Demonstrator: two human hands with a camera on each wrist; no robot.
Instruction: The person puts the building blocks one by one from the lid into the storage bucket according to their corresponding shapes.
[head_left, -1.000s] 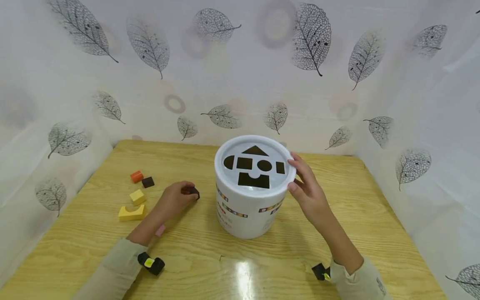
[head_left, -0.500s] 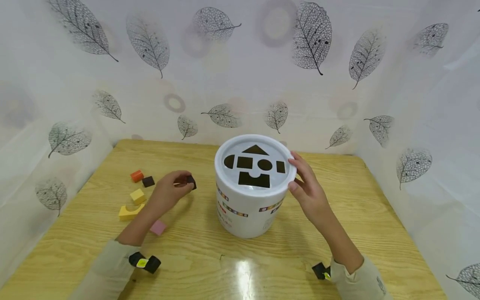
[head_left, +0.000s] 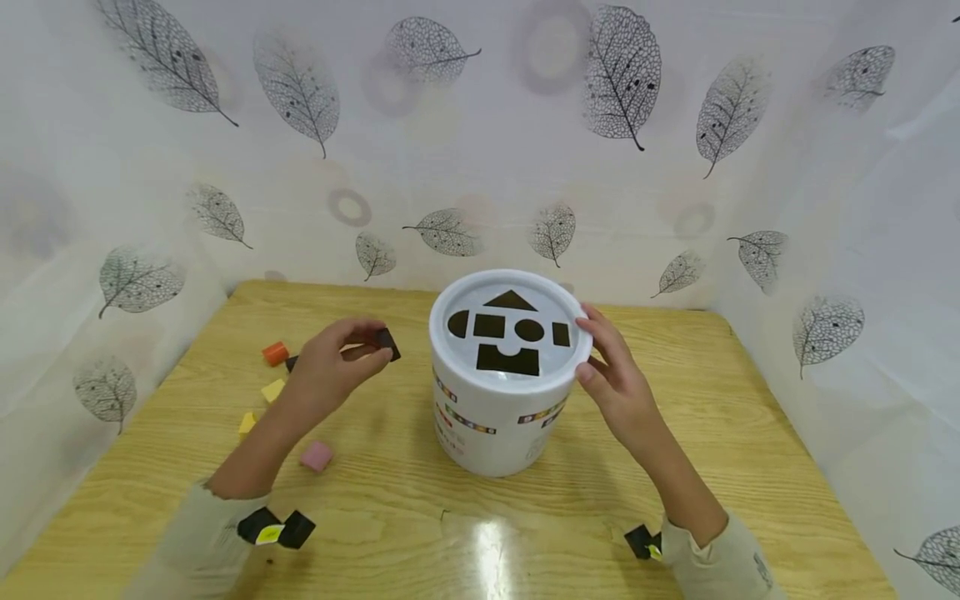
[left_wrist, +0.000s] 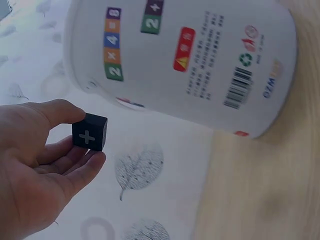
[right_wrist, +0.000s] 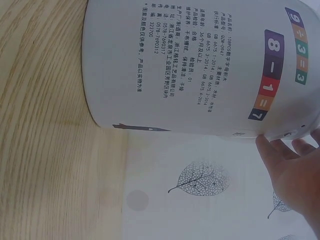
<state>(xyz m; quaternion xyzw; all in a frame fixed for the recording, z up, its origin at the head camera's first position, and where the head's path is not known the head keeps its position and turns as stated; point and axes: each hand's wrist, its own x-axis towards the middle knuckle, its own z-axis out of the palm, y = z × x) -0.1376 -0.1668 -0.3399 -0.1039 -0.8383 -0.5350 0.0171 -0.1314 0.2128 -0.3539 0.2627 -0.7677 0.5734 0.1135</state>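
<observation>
My left hand (head_left: 330, 367) pinches a small black block (head_left: 388, 343) between thumb and fingertips, above the table and left of the white bucket (head_left: 487, 425). In the left wrist view, a pale plus sign shows on one face of the block (left_wrist: 90, 132). The bucket stands upright, and its lid (head_left: 517, 379) has cutouts: triangle, half-round, square, circle, rectangle and a notched shape. With thumb and fingers spread, my right hand (head_left: 618, 387) rests against the right side of the lid's rim. In the right wrist view its fingertips touch the bucket near the lid.
Left of my left hand, an orange block (head_left: 275, 354), a partly hidden black block (head_left: 292, 362) and two yellow pieces (head_left: 273, 390) lie on the wooden table (head_left: 420, 542). A pink block (head_left: 317, 456) lies nearer. Behind stands a leaf-patterned backdrop (head_left: 480, 167).
My left hand has lifted the black block off the table, away from me. The pink block, partly covered before, now shows, while the arm covers more of the yellow pieces. The right hand stays put.
</observation>
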